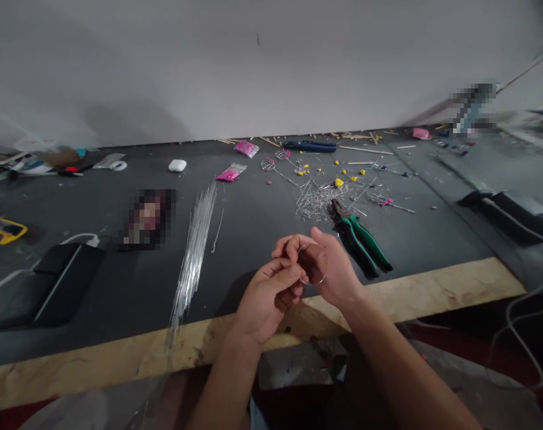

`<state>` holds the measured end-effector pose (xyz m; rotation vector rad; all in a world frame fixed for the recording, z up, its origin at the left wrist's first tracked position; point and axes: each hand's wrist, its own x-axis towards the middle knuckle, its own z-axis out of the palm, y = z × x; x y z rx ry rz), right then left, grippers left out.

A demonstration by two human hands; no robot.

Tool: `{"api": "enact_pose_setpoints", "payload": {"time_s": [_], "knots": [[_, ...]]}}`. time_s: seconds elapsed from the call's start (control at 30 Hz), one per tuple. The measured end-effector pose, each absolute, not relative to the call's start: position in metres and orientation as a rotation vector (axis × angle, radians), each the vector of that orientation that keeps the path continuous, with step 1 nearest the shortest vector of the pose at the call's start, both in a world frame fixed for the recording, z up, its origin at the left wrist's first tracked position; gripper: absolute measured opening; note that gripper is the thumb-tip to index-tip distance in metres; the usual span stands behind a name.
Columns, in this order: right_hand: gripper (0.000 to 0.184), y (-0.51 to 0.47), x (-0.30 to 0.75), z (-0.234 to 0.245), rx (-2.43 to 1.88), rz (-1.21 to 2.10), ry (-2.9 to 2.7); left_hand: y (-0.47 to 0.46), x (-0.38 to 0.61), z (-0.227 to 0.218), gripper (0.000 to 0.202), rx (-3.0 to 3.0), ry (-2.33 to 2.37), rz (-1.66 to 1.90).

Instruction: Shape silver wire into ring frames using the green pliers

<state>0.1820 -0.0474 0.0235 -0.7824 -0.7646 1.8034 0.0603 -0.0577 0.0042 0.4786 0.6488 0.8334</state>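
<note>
A thin silvery wire (315,283), bent into a loop, is between my two hands above the table's front edge. My left hand (271,292) pinches it between thumb and fingers. Curled around the loop's other side, my right hand (327,263) has its fingers on the wire close to the left fingertips. Just beyond the right hand lie green-and-black pliers (361,239), jaws pointing away from me. Left of my hands, a long bundle of straight wires (195,251) reaches over the wooden edge. One short twisted wire (218,230) lies beside the bundle.
Past the pliers spreads a pile of cut wire pieces (318,200) with yellow lumps (339,183). Farther back are pink packets (230,172), a dark blue cutter (309,146) and thin sticks. At left lie a white earbud case (177,165) and a black case (51,286) with a cable.
</note>
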Motion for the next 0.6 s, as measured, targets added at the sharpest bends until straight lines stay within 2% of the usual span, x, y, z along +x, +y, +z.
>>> {"api": "enact_pose_setpoints", "payload": {"time_s": [0.4,0.6], "knots": [[0.043,-0.0482,0.178,0.0206,-0.792,1.745,-0.762,-0.0621,0.0598,0.0041,0.009,0.466,0.659,0.825],[0.046,-0.0454,0.18,0.0181,-0.773,1.739,-0.733,-0.0614,0.0608,0.0018,0.011,0.532,0.68,0.95]]}}
